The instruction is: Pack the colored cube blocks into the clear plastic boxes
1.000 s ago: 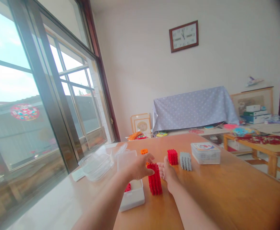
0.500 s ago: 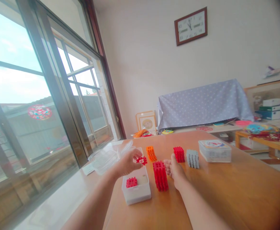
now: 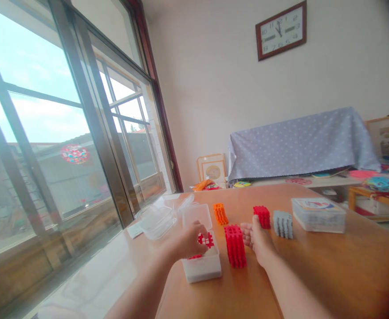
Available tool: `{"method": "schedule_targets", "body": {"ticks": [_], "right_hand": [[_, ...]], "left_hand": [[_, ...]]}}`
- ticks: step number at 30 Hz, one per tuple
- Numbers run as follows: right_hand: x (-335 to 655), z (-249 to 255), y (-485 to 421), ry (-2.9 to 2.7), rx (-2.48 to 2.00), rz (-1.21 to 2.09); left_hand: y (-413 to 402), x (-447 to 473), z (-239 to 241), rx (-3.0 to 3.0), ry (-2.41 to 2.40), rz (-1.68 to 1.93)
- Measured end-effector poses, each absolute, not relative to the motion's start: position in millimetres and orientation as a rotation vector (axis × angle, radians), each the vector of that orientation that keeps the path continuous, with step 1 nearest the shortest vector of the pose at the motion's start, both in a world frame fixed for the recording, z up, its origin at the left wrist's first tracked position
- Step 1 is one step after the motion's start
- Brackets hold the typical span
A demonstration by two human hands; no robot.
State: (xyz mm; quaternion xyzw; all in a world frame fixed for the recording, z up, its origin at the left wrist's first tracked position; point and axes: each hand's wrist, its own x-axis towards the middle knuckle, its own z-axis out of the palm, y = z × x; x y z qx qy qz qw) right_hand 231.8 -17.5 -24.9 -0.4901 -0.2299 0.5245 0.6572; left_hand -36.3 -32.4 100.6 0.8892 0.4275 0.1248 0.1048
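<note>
A small red plastic lattice piece [image 3: 206,239] sits pinched in the fingertips of the left hand [image 3: 188,242], right at the open top of a white rectangular plastic box [image 3: 203,267] near the front of the wooden table [image 3: 314,274]. A second red piece [image 3: 194,256] shows inside the box under the hand. Just beside the box stands a tall red stack of lattice pieces [image 3: 235,246]. The right hand [image 3: 260,238] lies open on the table on the stack's far side, fingers stretched out and holding nothing; whether they touch the stack cannot be told.

Further back stand a short orange stack [image 3: 220,213], a small red block [image 3: 263,216] and a grey ribbed block [image 3: 283,224]. Next comes a clear lidded plastic box [image 3: 318,215] whose printed blue-and-red label is too blurred to read. Clear plastic lids [image 3: 157,220] lie by the window. A brown-framed rectangular wall clock [image 3: 280,30] carries ordinary numerals.
</note>
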Motion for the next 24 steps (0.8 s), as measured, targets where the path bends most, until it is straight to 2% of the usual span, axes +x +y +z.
{"method": "schedule_targets", "body": {"ticks": [9,24], "right_hand": [[235.7,-31.8,-10.0,-0.510,-1.127,1.212],[234.3,-26.8,-14.9,-0.538,-1.162,1.174]], "left_hand": [[-29.1,-33.5,85.8,2.501,1.289,0.290],[-36.8,-27.2,89.9,2.392,1.263,0.163]]}}
